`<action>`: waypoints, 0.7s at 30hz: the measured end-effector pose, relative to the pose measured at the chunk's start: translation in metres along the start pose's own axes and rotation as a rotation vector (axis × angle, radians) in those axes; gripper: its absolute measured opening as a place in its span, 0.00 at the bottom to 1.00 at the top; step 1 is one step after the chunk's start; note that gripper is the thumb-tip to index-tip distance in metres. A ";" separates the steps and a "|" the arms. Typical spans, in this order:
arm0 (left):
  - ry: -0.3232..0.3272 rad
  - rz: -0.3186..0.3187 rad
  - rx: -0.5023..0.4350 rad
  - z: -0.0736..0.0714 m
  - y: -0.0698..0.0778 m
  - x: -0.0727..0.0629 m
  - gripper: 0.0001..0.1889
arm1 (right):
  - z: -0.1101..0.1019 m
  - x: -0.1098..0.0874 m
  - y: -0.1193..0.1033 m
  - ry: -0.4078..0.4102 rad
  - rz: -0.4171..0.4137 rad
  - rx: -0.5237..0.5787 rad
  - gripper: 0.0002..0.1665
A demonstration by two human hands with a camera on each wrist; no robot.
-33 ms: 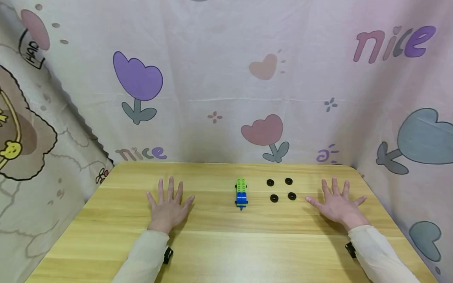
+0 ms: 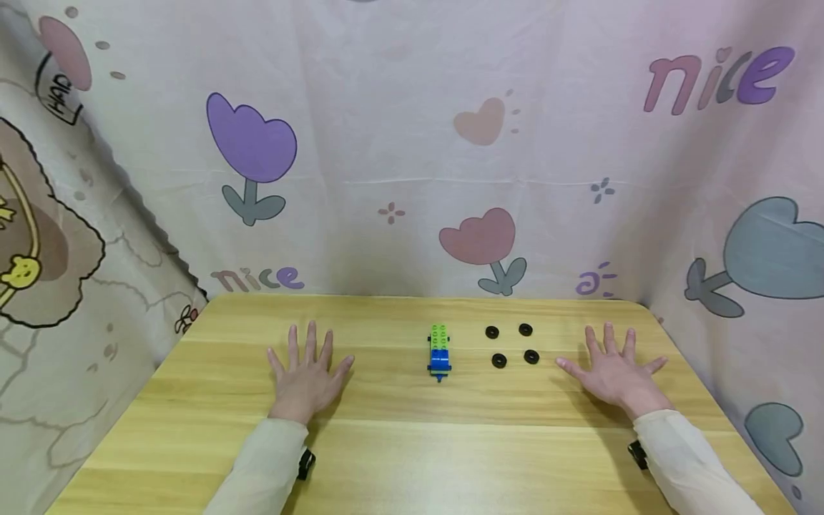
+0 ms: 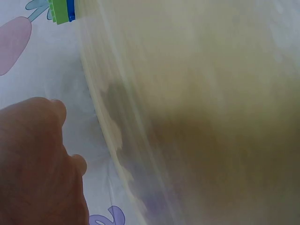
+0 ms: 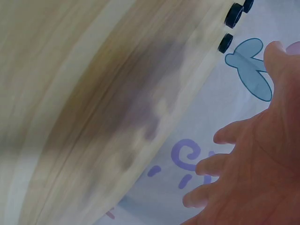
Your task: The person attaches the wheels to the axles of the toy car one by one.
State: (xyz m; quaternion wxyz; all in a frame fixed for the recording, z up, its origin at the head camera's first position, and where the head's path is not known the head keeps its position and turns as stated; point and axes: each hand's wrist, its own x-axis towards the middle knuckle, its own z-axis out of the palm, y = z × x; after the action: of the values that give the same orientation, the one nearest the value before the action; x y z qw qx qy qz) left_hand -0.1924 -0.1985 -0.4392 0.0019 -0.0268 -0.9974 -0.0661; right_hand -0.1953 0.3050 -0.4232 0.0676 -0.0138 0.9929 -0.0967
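In the head view, a wood-grain surface (image 2: 412,458) reaches back to a pale curtain (image 2: 360,129) printed with a purple tulip (image 2: 260,146), a pink tulip (image 2: 479,236) and the word "nice". Near the far edge, between the two hands, stands a lime-green and blue building-brick car chassis (image 2: 439,352). Its studded lime end points toward the curtain and its blue end toward the person, with small dark stubs out at the sides. Just to its right, four black toy wheels (image 2: 498,360) lie flat and apart from one another, in two rows of two. The left hand (image 2: 302,379) is well to the left of the chassis, back upward, its grip fully spread. The right hand (image 2: 618,373) is likewise spread, its thumb near the closest wheel but apart from it. Both arms wear cream sleeves (image 2: 260,465), with a small black device (image 2: 306,465) at each wrist.

In the left wrist view, part of the left hand fills the lower left in front of the curtain, beside its shadow on the surface. A green and blue corner of the chassis shows at the top edge.

In the right wrist view, the right hand is at the right, fingers splayed. Three wheels show at the upper right, one cut by the frame.
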 end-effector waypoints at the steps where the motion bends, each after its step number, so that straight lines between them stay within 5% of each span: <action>1: -0.002 -0.002 0.003 0.000 0.000 0.000 0.41 | 0.000 0.000 0.000 0.003 -0.004 0.001 0.63; 6: 0.011 0.001 -0.009 0.001 0.000 -0.001 0.41 | -0.001 0.000 -0.005 0.029 -0.033 0.003 0.61; 11: 0.041 0.054 -0.088 0.005 0.003 0.002 0.40 | -0.002 0.001 -0.019 0.141 -0.126 0.030 0.50; 16: -0.014 0.148 -0.539 0.005 0.016 0.010 0.43 | 0.002 0.007 -0.046 0.272 -0.273 0.095 0.37; 21: -0.135 0.166 -0.887 0.002 0.041 0.019 0.46 | 0.010 0.014 -0.073 0.209 -0.324 0.203 0.32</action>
State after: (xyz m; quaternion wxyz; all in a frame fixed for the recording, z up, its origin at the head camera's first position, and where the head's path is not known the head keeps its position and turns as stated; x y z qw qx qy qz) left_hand -0.2088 -0.1566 -0.4357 -0.0695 -0.1092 -0.8652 -0.4844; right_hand -0.2068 0.2314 -0.4210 -0.0510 -0.1565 0.9645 -0.2066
